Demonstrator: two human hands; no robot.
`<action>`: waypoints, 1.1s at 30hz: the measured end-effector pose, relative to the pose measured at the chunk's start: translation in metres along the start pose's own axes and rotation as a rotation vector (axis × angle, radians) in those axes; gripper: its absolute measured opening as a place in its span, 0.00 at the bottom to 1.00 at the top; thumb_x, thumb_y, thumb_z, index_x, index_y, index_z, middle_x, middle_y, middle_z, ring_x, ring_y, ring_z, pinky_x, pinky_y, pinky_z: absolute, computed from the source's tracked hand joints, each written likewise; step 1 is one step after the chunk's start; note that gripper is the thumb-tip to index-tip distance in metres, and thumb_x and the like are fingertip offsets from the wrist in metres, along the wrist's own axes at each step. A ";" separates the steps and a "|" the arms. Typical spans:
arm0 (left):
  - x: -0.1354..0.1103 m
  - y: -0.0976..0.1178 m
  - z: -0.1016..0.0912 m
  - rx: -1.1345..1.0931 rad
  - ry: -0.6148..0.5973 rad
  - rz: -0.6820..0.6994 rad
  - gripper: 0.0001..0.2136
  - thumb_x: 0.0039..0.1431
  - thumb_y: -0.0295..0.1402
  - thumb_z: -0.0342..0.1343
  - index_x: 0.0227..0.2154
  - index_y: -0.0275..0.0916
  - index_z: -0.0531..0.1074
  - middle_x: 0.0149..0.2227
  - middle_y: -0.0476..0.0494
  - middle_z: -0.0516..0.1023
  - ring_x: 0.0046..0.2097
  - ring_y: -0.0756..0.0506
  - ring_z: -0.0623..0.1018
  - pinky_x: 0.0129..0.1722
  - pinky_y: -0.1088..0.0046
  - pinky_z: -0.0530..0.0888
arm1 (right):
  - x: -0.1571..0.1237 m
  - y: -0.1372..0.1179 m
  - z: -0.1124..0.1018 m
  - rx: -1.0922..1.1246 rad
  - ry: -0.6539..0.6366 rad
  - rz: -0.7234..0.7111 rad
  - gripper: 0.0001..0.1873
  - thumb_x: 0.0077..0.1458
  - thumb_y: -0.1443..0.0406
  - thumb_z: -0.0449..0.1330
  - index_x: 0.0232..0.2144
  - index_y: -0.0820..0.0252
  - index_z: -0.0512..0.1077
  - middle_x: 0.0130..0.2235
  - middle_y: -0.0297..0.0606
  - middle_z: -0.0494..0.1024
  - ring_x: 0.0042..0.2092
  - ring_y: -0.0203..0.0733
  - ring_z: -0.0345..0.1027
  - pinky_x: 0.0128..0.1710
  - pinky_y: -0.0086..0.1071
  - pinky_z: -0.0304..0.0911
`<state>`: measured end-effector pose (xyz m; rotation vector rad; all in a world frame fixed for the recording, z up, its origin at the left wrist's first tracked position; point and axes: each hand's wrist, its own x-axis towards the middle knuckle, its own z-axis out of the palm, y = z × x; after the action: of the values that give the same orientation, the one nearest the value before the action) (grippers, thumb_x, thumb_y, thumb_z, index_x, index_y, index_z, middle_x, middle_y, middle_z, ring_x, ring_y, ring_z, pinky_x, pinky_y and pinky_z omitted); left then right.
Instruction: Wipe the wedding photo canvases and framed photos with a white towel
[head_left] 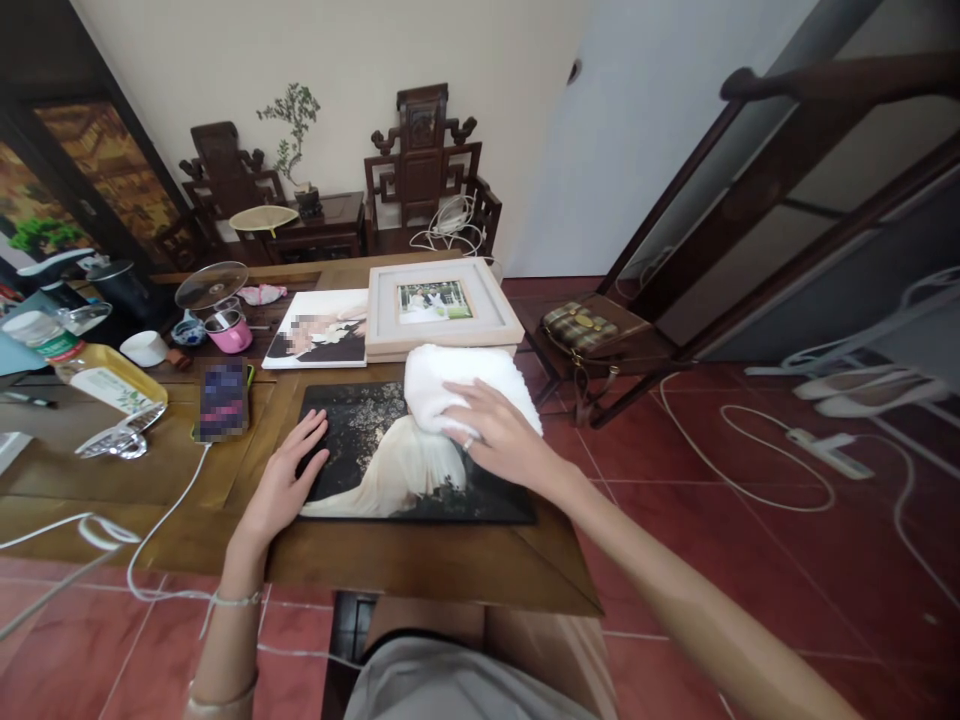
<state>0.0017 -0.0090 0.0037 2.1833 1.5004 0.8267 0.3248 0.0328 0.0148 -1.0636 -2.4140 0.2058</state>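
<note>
A dark photo panel (420, 470) showing a pale flowing dress lies flat near the front edge of the wooden table. On its left edge rests my left hand (289, 475), fingers stretched out and flat. My right hand (495, 425) presses a folded white towel (442, 380) onto the panel's upper right part, its fingers bent over the cloth. The towel covers that corner of the picture. Just behind it sits a light wooden picture frame (382, 310) with a small photo inside. A white-edged photo panel (345, 350) lies to the left of the frame.
A phone (223, 400) on a white cable, a pink cup (229, 332) and an oil bottle (112, 375) stand or lie on the table's left side. At right, a chair (637, 335) holds a plaid bag (581, 328). Cables and a power strip (832, 452) lie on the red-tiled floor.
</note>
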 end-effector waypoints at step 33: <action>-0.001 0.001 0.001 0.004 -0.001 -0.022 0.22 0.68 0.40 0.45 0.62 0.41 0.61 0.66 0.41 0.59 0.68 0.42 0.58 0.66 0.55 0.55 | -0.001 -0.044 0.005 0.074 -0.057 -0.020 0.14 0.59 0.70 0.54 0.43 0.55 0.76 0.53 0.42 0.77 0.64 0.51 0.58 0.64 0.56 0.47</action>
<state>0.0029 -0.0099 0.0034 2.1654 1.5239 0.8165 0.2938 0.0022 0.0240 -1.0135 -2.4462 0.3202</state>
